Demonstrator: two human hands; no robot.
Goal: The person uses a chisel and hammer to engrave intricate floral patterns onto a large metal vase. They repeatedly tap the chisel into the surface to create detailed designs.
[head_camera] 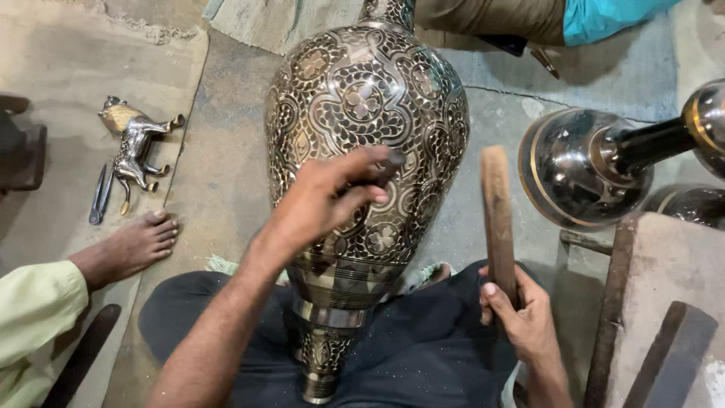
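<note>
- Two bare hands at work over one large engraved brass vase [362,113], lying on its side across the person's lap
- Vase long axis runs away from the person: foot and pedestal toward the body, between the knees; neck points to the far edge of view, near another person's teal and khaki clothing [574,19]
- Left hand [325,196] rests on the belly of the vase, fingers curled tight around a short dark engraving tool [389,165]; tool tip sits against the floral pattern, on the right flank of the body
- Right hand [521,313] closed around the lower end of a wooden mallet stick [497,219], held upright, just to the right of the vase and not touching it
- Key relation: stick head stands beside and slightly right of the tool; left hand is the one nearer the vase, in contact; right hand is apart from it
- Containers: vase mouth is out of view, contents cannot be told; a second dark polished vase [581,170] with gold bands lies on its side to the right, open base faces the camera, inside reads dark, nothing seen in it
- Around: small metal animal figurine [136,143] on the floor mat at left, dark tweezers-like tool [100,195] beside it, another person's bare foot [136,245] and pale green sleeve [34,317] just below these
</note>
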